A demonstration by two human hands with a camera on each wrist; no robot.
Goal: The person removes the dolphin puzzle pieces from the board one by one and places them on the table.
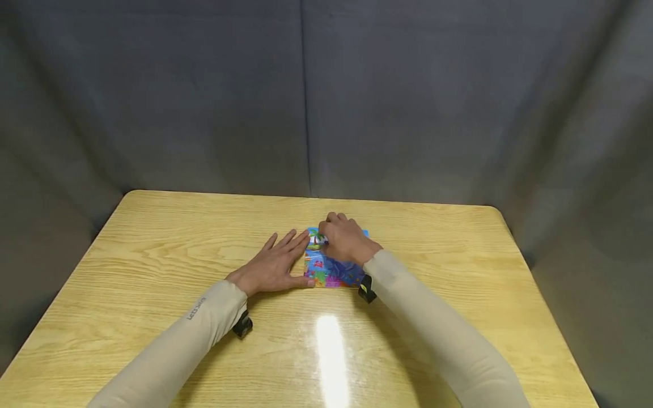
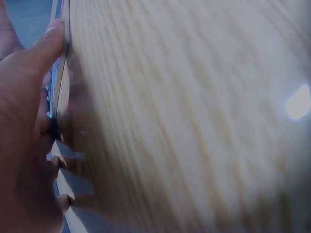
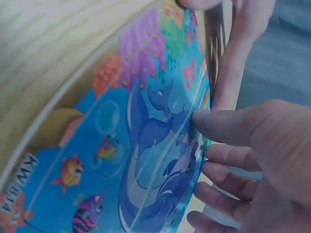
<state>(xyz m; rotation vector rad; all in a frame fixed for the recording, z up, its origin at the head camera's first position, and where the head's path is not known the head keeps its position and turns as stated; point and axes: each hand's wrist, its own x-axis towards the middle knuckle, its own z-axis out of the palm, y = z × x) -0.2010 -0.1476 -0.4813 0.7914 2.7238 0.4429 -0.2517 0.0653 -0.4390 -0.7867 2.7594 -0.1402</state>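
A flat, glossy picture board (image 1: 317, 264) with bright sea creatures and a palm tree lies on the table. My left hand (image 1: 272, 266) rests at its left side, fingers spread and straight; the thumb touches the near left corner. Over the upper right part of the board, my right hand (image 1: 347, 241) bends its fingers down. In the right wrist view, its thumb (image 3: 223, 126) touches the printed face (image 3: 146, 160) and the other fingertips are along the far side. Whether they pinch anything is not visible. The left wrist view shows the left thumb (image 2: 46, 46) at the board's edge.
The wooden table (image 1: 204, 226) has rounded far corners, and grey curtains (image 1: 204, 102) stand behind it and at both sides. A bright light reflection (image 1: 331, 357) lies on the tabletop in front of the board. Each wrist carries a small black camera (image 1: 243, 324).
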